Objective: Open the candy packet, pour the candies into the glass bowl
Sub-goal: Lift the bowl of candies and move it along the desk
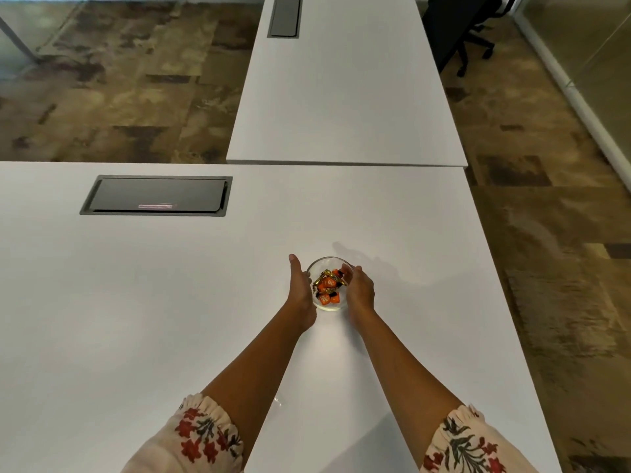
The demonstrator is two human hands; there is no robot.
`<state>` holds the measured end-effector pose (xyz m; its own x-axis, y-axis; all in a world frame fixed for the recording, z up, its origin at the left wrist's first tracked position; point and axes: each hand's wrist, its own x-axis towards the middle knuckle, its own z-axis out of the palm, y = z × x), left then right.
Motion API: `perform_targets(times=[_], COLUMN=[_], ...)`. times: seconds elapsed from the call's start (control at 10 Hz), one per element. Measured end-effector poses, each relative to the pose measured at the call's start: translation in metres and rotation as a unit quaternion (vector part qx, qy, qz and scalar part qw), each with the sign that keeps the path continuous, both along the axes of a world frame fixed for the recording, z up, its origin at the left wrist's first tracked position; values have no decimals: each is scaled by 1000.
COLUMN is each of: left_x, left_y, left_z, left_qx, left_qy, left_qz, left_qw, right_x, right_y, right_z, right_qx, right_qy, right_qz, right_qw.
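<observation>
The glass bowl (pixel 328 266) stands on the white table (pixel 170 302), holding orange and gold wrapped candies (pixel 328 287); the left hand (pixel 300 287) cups the bowl's left side, fingers extended; the right hand (pixel 358 286) curls against its right side.

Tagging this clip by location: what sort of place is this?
Probably an office: long white desks with recessed grey cable hatches, a black wheeled swivel chair, and patterned brown carpet tiles.
</observation>
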<state>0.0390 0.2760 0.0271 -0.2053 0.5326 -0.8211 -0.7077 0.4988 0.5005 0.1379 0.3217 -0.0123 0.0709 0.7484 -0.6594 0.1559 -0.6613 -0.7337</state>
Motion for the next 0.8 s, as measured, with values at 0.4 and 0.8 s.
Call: perform_targets(times=[0.4, 0.8], left_x=[-4, -5], left_y=[-4, -12], left_z=[-25, -19], left_qx=[3, 3], left_qy=[25, 46], left_qz=[-8, -20], left_qw=[1000, 999], right_x=[-8, -4], right_y=[-6, -10], right_z=[-17, -11], right_qx=[7, 81], right_qy=[-21, -90], right_qz=[8, 121], right_qw=[1000, 985])
